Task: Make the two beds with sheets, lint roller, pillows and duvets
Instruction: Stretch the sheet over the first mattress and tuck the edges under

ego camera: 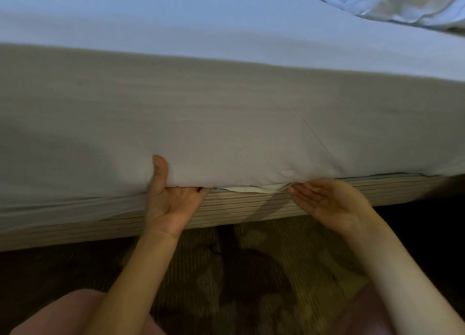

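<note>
A white sheet (226, 113) covers the mattress top and hangs down its near side. My left hand (171, 199) is palm up at the mattress's lower edge, its fingers hidden under the mattress and its thumb pressed against the sheet's side. My right hand (327, 201) lies palm up to the right, fingers straight, fingertips touching the loose sheet edge (251, 189) that shows in the gap between mattress and striped bed base (239, 206). A rumpled white duvet or pillow (392, 2) lies on the bed at the top right.
Dark patterned carpet (239, 271) lies below the bed base. My knees in pink cloth (63, 314) are at the bottom corners of the view. The bed side runs across the whole width of the view.
</note>
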The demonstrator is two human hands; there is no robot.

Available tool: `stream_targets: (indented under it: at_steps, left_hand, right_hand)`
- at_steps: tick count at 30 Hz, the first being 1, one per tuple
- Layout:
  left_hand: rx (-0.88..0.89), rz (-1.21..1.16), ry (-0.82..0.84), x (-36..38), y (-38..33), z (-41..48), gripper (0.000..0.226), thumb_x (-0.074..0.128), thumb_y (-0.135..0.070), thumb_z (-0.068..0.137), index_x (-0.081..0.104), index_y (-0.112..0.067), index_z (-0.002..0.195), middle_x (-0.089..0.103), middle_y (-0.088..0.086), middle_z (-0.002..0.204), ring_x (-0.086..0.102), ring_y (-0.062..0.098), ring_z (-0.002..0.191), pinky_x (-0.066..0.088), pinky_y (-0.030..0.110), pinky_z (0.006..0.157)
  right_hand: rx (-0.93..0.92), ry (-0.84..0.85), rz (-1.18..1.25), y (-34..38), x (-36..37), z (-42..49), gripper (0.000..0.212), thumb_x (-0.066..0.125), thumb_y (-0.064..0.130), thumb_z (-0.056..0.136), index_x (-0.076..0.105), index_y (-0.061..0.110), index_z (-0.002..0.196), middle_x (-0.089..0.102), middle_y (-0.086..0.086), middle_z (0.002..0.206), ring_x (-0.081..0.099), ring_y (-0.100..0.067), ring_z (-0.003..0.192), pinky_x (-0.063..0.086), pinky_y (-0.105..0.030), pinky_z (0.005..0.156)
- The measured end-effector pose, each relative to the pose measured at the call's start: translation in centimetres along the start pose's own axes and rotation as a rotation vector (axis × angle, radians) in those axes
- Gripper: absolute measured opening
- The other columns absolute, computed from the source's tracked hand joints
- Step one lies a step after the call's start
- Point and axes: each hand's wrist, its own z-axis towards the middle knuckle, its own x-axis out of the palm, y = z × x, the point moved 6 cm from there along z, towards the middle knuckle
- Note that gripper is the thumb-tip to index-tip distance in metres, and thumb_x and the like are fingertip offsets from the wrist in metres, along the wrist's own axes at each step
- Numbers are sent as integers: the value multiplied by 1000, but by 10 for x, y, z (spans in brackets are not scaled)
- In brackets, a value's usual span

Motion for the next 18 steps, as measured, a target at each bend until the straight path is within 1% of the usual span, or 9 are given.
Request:
stream_targets:
  at_steps: [2,5,6,7,8,10,11,15,18]
  left_hand:
    - [1,6,-8,1,0,-1,104,95,-28,36,53,-18,131,61,8,128,56,32,119,40,64,94]
    - [2,7,-11,2,0,-1,105,95,-28,37,52,-18,133,60,9,130,55,31,121,39,64,97]
    - [0,1,-7,2,1,-1,105,95,-28,38,52,-18,133,59,9,130,54,32,122,38,63,99]
    - [-4,-11,-3,2,1,-1,104,94,-28,40,51,-18,134,59,9,131,53,32,123,36,63,101]
    - [-7,-28,2,1,1,-1,101,94,-27,43,51,-17,134,58,9,131,53,33,123,33,63,103]
    - [-14,-59,16,-1,1,0,94,92,-26,49,52,-16,134,58,11,131,53,35,123,29,63,106]
    - [-17,-70,25,-1,1,-1,92,91,-25,51,52,-15,133,58,11,131,52,35,123,28,63,107]
    - [-14,-39,54,1,2,-3,90,90,-26,52,52,-16,133,58,10,132,53,34,123,29,61,107]
    - [-23,32,55,3,2,-5,90,89,-31,53,51,-18,134,57,9,133,53,33,123,31,60,106]
  right_hand:
    - [-17,44,72,0,6,-2,19,52,-7,75,56,-8,94,60,-22,99,59,-34,96,53,-40,85]
    - [-56,126,294,-1,8,-1,86,78,-12,26,55,-10,109,57,-28,116,55,-39,111,44,-46,101]
    - [-58,166,368,-3,10,1,100,82,-12,20,53,-9,115,56,-29,119,54,-40,113,41,-48,103]
    - [-59,206,427,-5,13,3,103,85,-10,24,50,-8,121,56,-29,122,54,-41,115,38,-50,105]
    - [-56,254,476,-7,17,5,95,85,-5,37,49,-5,125,58,-27,122,54,-40,116,36,-51,107]
    - [-63,323,500,-14,29,7,69,77,11,65,50,3,128,61,-21,122,56,-38,116,36,-50,108]
    - [-80,363,512,-16,37,9,60,71,18,74,51,7,129,61,-18,124,56,-36,118,37,-50,107]
    - [-134,501,556,-18,60,12,62,65,32,80,48,12,136,56,-15,133,50,-35,125,32,-52,110]
    - [-86,506,537,-14,59,13,65,70,34,77,50,11,134,57,-16,131,51,-35,124,33,-54,109]
